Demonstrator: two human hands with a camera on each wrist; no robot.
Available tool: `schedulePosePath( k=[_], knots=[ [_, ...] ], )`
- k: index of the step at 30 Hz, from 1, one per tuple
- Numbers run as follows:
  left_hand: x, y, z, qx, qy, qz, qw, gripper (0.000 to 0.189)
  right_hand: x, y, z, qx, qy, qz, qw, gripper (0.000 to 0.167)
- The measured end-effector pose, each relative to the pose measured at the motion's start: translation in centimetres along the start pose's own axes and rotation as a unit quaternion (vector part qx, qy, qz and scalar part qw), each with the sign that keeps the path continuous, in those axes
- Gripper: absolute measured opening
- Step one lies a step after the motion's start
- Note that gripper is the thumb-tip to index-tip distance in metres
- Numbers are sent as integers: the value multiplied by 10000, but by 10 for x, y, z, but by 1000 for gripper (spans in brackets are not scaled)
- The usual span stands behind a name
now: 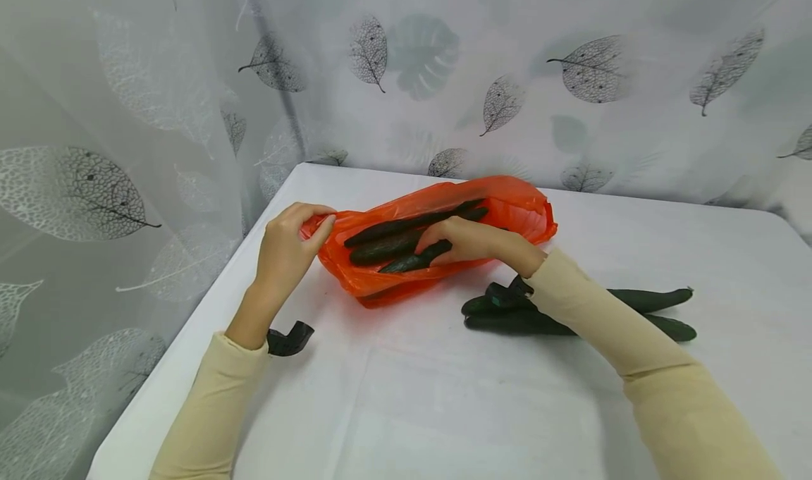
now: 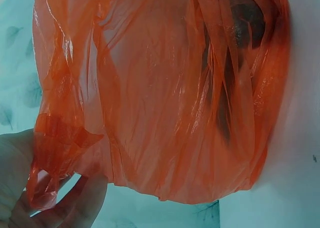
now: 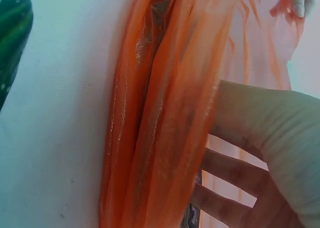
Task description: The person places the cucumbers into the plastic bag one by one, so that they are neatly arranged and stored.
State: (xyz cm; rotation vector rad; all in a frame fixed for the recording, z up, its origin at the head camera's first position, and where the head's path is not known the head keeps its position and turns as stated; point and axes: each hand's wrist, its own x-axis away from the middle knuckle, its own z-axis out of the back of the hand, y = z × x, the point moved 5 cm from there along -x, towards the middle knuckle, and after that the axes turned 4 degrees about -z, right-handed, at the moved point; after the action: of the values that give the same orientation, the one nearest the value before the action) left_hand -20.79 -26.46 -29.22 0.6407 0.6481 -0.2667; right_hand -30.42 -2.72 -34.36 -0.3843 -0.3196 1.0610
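An orange-red plastic bag (image 1: 510,189) lies on the table with its mouth open towards me. My left hand (image 1: 285,244) pinches the left edge of its mouth between thumb and fingers; the left wrist view shows the thin film (image 2: 150,112) hanging from that hand (image 2: 75,200). Reaching into the bag, my right hand (image 1: 469,240) grips a dark green cucumber (image 1: 406,263) near its right part. Beside it in the bag lie more cucumbers (image 1: 380,249). In the right wrist view the bag's near wall hides most of the held cucumber, and the right fingers (image 3: 230,170) are behind that wall.
Two cucumbers (image 1: 656,299) lie side by side on the white-covered table (image 1: 444,402), partly hidden under my right forearm. Black wrist cameras (image 1: 290,339) sit below both wrists. A leaf-patterned curtain (image 1: 431,113) hangs behind and to the left of the table.
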Motion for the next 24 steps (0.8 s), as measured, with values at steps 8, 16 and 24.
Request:
schedulePosePath(
  k=[8, 16, 24],
  knots=[
    [1, -1, -2, -1, -32, 19, 10000, 16, 13, -1, 2, -28, 156, 121, 9998, 27],
    [2, -1, -4, -8, -38, -12, 10000, 15, 32, -4, 4, 40, 326, 177, 9993, 23],
    [2, -1, -4, -29, 2, -78, 10000, 15, 50, -6, 8, -78, 403, -29, 9992, 25]
  ],
)
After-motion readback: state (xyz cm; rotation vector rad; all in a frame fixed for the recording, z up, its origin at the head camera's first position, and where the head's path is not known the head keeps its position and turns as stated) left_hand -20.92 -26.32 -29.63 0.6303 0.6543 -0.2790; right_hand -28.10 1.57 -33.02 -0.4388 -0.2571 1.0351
